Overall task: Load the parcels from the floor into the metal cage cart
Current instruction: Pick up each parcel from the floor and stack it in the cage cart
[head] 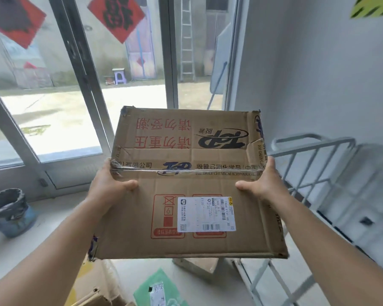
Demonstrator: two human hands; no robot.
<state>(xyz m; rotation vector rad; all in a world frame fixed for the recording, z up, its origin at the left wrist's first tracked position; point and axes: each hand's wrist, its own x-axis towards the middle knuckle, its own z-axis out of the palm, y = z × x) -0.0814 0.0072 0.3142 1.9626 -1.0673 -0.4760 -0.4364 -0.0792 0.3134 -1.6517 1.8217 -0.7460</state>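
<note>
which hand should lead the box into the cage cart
Right, likely. The right hand grips the cardboard box on the side facing the metal cage cart; the left hand grips the far side.

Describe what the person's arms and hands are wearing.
Nothing shows on them. The left hand and right hand are bare, with no gloves, rings or watch in view. Both forearms are uncovered as far as the picture's lower edge, so any sleeves end out of sight.
</note>
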